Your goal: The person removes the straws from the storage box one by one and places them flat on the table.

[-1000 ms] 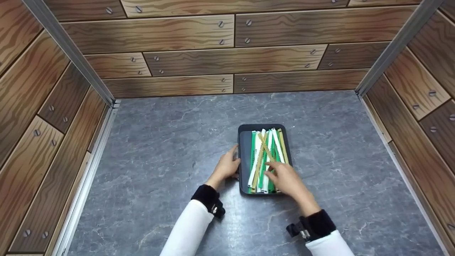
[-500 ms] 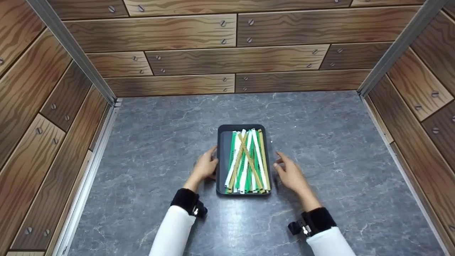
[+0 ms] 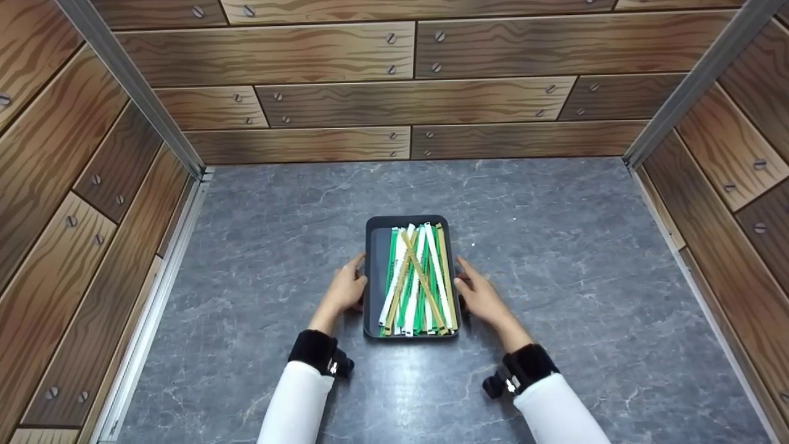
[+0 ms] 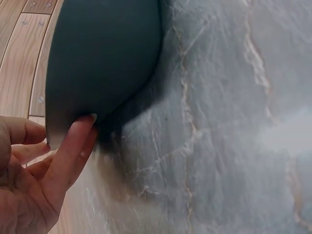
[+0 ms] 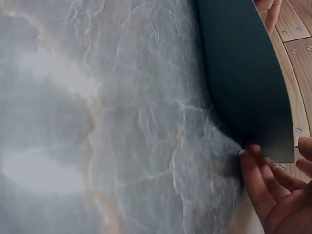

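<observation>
A dark rectangular tray [image 3: 375, 290] stands on the grey tabletop between both hands. Long thin strips [image 3: 416, 277] in green, white and gold, some with print, lie lengthwise in it; one gold strip crosses over the others. My left hand [image 3: 344, 288] grips the tray's left side, fingertips low on the outer wall in the left wrist view. On the opposite side my right hand [image 3: 484, 298] holds the tray in the same manner, its fingertips at the bottom of the wall in the right wrist view. What the strips are is too small to tell.
The grey marbled tabletop [image 3: 277, 246] surrounds the tray. Wood-patterned panels [image 3: 333, 102] wall off the back and both sides, with metal rails [image 3: 154, 290] along the corners. Small white specks [image 3: 473, 244] lie right of the tray.
The tray has slid left, with my left hand staying at its side. My right hand has left the strips, moved outside the tray and come to its right wall.
</observation>
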### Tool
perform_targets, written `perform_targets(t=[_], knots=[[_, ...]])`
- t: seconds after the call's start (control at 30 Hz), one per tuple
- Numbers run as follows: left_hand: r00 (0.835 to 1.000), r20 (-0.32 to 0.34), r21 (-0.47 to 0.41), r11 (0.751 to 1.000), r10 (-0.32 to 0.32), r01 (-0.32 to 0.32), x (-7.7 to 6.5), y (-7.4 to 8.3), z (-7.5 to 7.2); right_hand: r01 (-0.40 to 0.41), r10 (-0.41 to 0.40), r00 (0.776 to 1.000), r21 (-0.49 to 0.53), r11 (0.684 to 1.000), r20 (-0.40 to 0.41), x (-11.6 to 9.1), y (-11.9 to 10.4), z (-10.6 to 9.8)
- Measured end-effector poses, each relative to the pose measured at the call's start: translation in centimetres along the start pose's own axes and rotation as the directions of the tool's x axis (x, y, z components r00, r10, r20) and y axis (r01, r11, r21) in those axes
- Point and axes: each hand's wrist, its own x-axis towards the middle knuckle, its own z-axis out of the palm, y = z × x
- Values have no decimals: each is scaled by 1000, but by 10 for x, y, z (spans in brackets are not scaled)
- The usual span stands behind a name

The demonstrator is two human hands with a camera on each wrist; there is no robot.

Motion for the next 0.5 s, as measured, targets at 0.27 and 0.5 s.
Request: perform_targets(t=[0.27,0.5], knots=[[978,-189,261,965,93,-41,-5,16,8,23,-23,1000,53,998,1,6,5,3],[925,-236,403,896,299,-187,-14,51,34,48,-47,999,110,993,-13,7,9,5]])
